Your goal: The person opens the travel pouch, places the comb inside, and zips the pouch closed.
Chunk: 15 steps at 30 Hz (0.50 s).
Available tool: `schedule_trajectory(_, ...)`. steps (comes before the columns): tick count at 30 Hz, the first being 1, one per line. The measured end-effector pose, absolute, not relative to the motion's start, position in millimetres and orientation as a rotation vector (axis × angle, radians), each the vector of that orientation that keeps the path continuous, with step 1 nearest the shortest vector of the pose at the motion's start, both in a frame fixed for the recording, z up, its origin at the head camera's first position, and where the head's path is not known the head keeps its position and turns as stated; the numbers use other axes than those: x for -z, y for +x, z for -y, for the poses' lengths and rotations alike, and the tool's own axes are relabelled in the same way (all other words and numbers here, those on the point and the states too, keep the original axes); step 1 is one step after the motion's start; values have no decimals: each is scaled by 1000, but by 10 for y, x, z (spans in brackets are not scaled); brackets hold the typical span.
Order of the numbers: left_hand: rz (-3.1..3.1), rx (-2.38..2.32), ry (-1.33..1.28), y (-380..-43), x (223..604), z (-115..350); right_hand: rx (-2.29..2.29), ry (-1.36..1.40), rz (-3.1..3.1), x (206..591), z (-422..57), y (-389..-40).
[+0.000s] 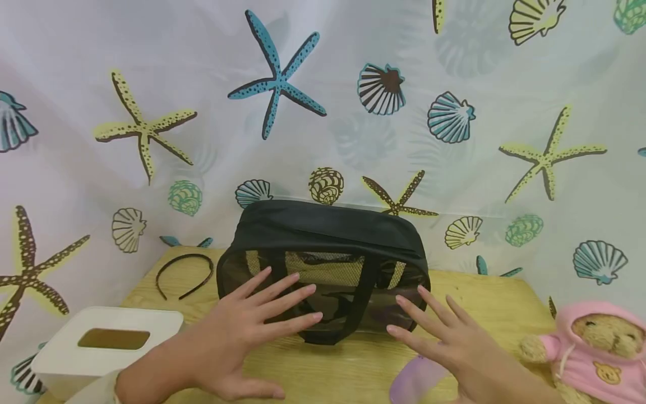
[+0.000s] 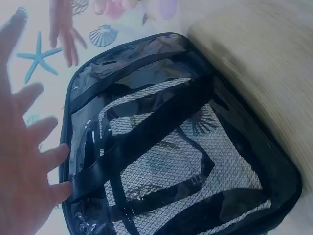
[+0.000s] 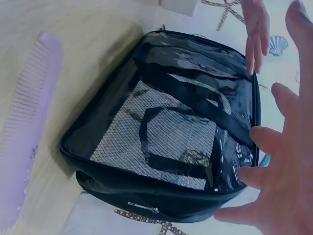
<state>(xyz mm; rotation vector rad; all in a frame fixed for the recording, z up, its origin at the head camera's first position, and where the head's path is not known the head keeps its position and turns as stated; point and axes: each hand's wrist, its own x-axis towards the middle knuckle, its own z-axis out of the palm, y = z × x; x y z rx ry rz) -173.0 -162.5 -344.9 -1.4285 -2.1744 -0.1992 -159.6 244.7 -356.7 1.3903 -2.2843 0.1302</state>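
Observation:
A black bag with see-through sides, mesh panels and a dark carrying strap stands upright at the middle of the table. My left hand is spread in front of its left part, fingers straight and apart, holding nothing. On the other side my right hand is spread the same way before the bag's right end, also holding nothing. A zipper pull shows on the bag's edge in the right wrist view. Under the right hand lies a purple comb, partly covered by that hand in the head view.
A white tissue box with an oval opening stands at the left front. Behind it lies a dark headband. At the right sits a teddy bear in a pink hoodie. A sheet printed with starfish and shells hangs behind the wooden table.

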Motion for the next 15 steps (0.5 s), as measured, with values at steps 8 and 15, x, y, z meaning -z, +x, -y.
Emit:
schedule_trajectory(8, 2087, 663, -1010, -1897, 3244, 1723, -378, 1040, 2112, 3442, -2520, -1824)
schedule_trajectory(15, 2329, 1007, -513, -2043, 3203, 1852, -879, 430, 2768, 3438, -2636, -2173)
